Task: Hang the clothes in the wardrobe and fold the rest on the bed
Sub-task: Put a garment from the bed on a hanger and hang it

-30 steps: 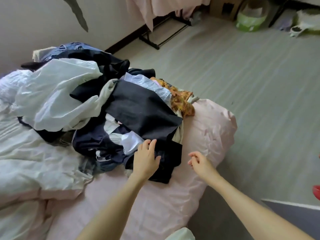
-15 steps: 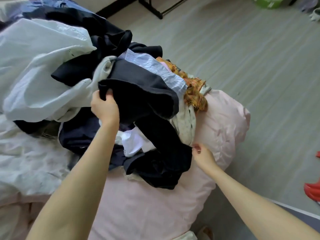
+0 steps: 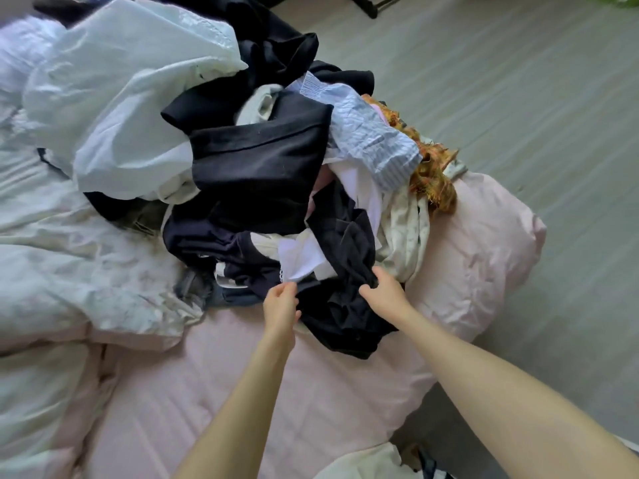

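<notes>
Left hand (image 3: 280, 304) dropped from pile top to near edge; both hands' fingers pinched black garment (image 3: 342, 305), right hand (image 3: 383, 293) opposite, probably to free it from heap on bed (image 3: 276, 392).

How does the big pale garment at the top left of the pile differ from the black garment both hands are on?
The pale garment is whitish and smooth-looking; the black garment is dark and bunched. The pale garment lies at the far left of the pile, untouched; the black garment hangs off the pile's near edge onto the pink bedding, gripped by the left hand and right hand. The pale garment shows a far larger area. Both are unfolded.
</notes>
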Demonstrator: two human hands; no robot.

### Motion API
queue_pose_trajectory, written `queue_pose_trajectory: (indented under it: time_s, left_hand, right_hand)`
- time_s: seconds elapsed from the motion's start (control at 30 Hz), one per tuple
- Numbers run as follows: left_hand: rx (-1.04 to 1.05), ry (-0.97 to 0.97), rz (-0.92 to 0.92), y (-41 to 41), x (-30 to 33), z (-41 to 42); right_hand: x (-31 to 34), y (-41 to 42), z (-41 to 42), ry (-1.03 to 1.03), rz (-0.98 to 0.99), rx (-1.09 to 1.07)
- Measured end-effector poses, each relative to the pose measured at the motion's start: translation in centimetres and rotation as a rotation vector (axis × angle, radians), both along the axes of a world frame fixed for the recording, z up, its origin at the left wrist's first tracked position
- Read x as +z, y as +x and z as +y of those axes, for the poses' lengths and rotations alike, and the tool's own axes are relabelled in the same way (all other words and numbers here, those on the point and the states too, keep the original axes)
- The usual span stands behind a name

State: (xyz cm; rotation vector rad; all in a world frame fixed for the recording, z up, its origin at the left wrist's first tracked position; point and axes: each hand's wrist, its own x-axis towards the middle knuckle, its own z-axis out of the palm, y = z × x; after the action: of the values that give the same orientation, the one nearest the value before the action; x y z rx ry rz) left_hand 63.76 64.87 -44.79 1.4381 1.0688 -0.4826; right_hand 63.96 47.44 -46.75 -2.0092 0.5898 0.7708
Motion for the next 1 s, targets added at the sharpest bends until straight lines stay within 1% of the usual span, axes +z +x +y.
queue_pose_trajectory:
  time_s: [0.07, 0.13, 0.2, 0.27, 0.3, 0.37, 0.43, 0.5, 0.57, 0.63, 0.67, 0.73, 0.77, 0.8, 0.87, 0.9, 0.93, 1.0]
  left_hand:
    - [-0.149, -0.013, -0.088, -0.5, 0.9, -1.6]
    - [-0.239, -0.057, -0.169, -0.4, 1.8, -2.8]
    - [-0.291, -0.159, -0.198, -0.1, 2.9, -4.0]
    - [-0.339, -0.311, -0.166, 0.2, 4.2, -5.3]
    - [-0.405, -0.37, -0.15, 0.1, 4.7, -6.1]
    - [-0.619, -0.472, -0.145, -1.0, 6.1, -8.2]
    - [-0.84, -0.551, -0.19, -2.5, 7.0, -10.5]
    - [-1.064, -0.568, -0.217, -4.3, 8.5, -13.6]
    - [-1.198, -0.509, -0.285, -6.1, 10.4, -17.4]
    - [-1.22, -0.476, -0.381, -8.1, 12.5, -21.4]
    - [-1.205, -0.462, -0.418, -8.7, 13.1, -22.7]
    - [-1.213, -0.439, -0.466, -10.6, 14.5, -25.6]
    - [-1.217, -0.455, -0.465, -12.2, 15.5, -27.4]
    - [-1.184, -0.484, -0.445, -13.7, 16.4, -28.8]
    - [-1.041, -0.599, -0.364, -16.5, 18.2, -31.6]
    - [-0.973, -0.668, -0.314, -18.1, 19.1, -33.2]
    - [-0.905, -0.729, -0.266, -18.8, 19.7, -34.2]
    - [-0.867, -0.837, -0.17, -21.7, 21.3, -36.8]
  right_hand:
    - [1.4, -1.2, -0.4, 0.109, -0.102, -0.102]
    - [2.9, -2.4, -1.3, 0.187, -0.17, -0.123]
    - [4.7, -4.0, -3.3, 0.198, -0.197, -0.103]
    - [7.0, -5.5, -5.7, 0.226, -0.227, -0.165]
    - [8.1, -6.0, -6.8, 0.273, -0.245, -0.23]
    - [10.9, -7.3, -9.4, 0.386, -0.296, -0.399]
    - [13.3, -7.9, -11.7, 0.512, -0.358, -0.595]
    - [15.7, -9.1, -14.3, 0.601, -0.413, -0.808]
    - [17.9, -11.3, -17.4, 0.666, -0.457, -0.979]
    - [19.9, -14.7, -20.4, 0.729, -0.505, -1.045]
    - [20.4, -15.9, -21.3, 0.754, -0.518, -1.043]
    - [21.5, -19.3, -23.1, 0.736, -0.573, -1.005]
    - [22.0, -21.9, -24.3, 0.695, -0.626, -0.98]
    - [22.4, -24.1, -25.1, 0.664, -0.67, -0.94]
    - [22.7, -28.6, -26.5, 0.527, -0.702, -0.848]
    - [22.8, -31.2, -27.0, 0.459, -0.689, -0.811]
    - [22.5, -32.8, -27.3, 0.433, -0.651, -0.787]
    - [22.0, -37.0, -28.3, 0.371, -0.587, -0.786]
